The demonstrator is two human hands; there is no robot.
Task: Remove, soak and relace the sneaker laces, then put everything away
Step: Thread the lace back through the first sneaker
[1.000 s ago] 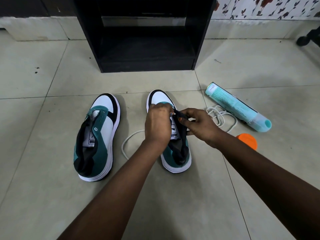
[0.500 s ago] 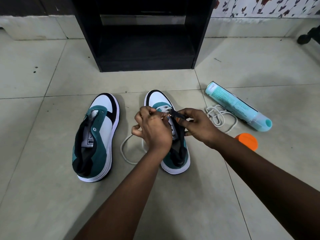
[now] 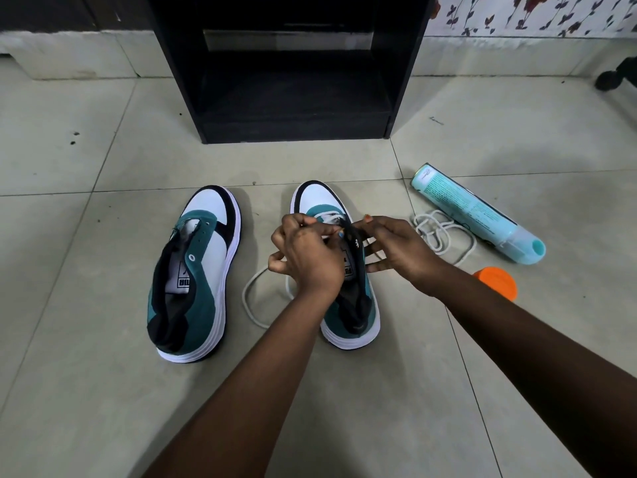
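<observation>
Two teal, white and black sneakers stand on the tiled floor. The left sneaker (image 3: 196, 270) has no lace in it. Over the right sneaker (image 3: 351, 315) my left hand (image 3: 306, 253) pinches a white lace (image 3: 255, 301) near the front eyelets; the lace loops on the floor to the left of that shoe. My right hand (image 3: 396, 250) pinches the shoe's black tongue edge at the top. A second white lace (image 3: 441, 236) lies coiled on the floor to the right.
A light blue bottle (image 3: 479, 219) lies on its side at the right, with an orange cap (image 3: 496, 282) near it. A black open cabinet (image 3: 289, 74) stands straight ahead against the wall. A dark furniture foot (image 3: 617, 77) sits at the far right.
My left hand has drawn back toward me from the front eyelets with the lace, and the loop on the floor has grown. My right hand stays on the tongue.
</observation>
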